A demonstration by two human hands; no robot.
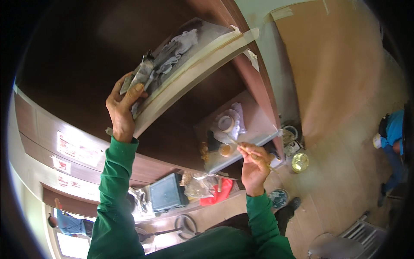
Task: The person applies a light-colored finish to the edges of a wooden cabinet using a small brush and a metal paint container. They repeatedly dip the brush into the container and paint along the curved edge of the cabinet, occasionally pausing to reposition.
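Note:
My left hand [123, 101], raised to the upper shelf, is closed on a crumpled grey rag [143, 73] with dark, slightly shiny folds. Beyond it, more loose grey-white cloth [181, 43] lies on the plastic-covered shelf [207, 36]. Lower and to the right, my right hand [254, 166] pinches a thin, pale-handled brush [244, 149], its slim end pointing up and left. Below the brush tip, on the lower shelf, stand a round white tub [226, 123] on white cloth and a small cup of orange-brown liquid [225, 150].
Masking tape lines the upper shelf's front edge [194, 73]. Below are a blue-grey bin [166, 192] and a red bag [217, 193]. On the floor stand a yellowish container [300, 162], a bucket [279, 197] and a folding ladder [362, 235]. Two other people are at the far left and right.

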